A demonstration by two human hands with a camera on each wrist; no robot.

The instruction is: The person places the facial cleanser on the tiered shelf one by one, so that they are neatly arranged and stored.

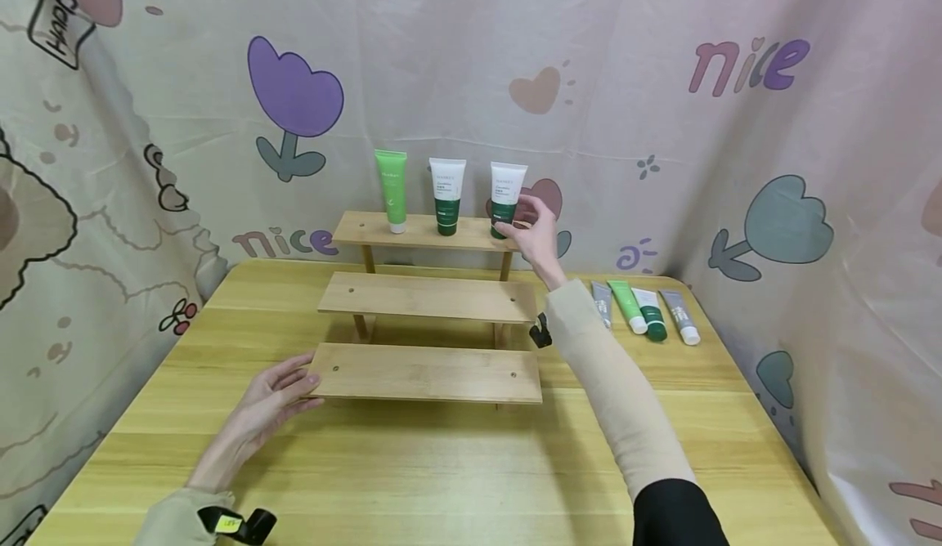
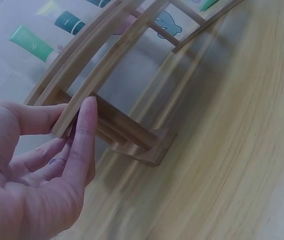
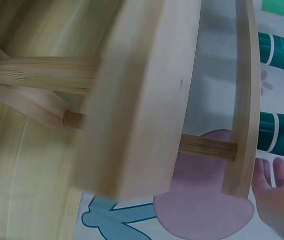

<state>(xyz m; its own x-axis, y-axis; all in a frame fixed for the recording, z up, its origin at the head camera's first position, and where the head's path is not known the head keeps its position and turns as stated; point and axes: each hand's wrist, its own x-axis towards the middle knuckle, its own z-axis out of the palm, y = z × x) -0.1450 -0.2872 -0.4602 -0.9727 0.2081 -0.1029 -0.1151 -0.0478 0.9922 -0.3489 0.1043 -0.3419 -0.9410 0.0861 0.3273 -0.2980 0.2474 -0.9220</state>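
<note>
A three-tier wooden stand [image 1: 430, 373] sits on the table. My left hand [image 1: 272, 403] pinches the left end of its lowest board, with thumb and fingers on opposite faces in the left wrist view. On the top board stand a light green tube [image 1: 392, 190] and a white-and-green tube [image 1: 446, 194], both upright on their caps. A second white-and-green tube [image 1: 506, 190] stands at that board's right end. My right hand [image 1: 539, 239] holds this tube low down, the thumb across its dark green base and the fingers at its right side.
On the table [image 1: 441, 472], right of the stand, lie a grey tube [image 1: 602, 303], a light green tube [image 1: 628, 306], a white-and-green tube [image 1: 651, 315] and another grey tube [image 1: 680, 317]. A printed curtain [image 1: 434, 55] hangs close behind the top board.
</note>
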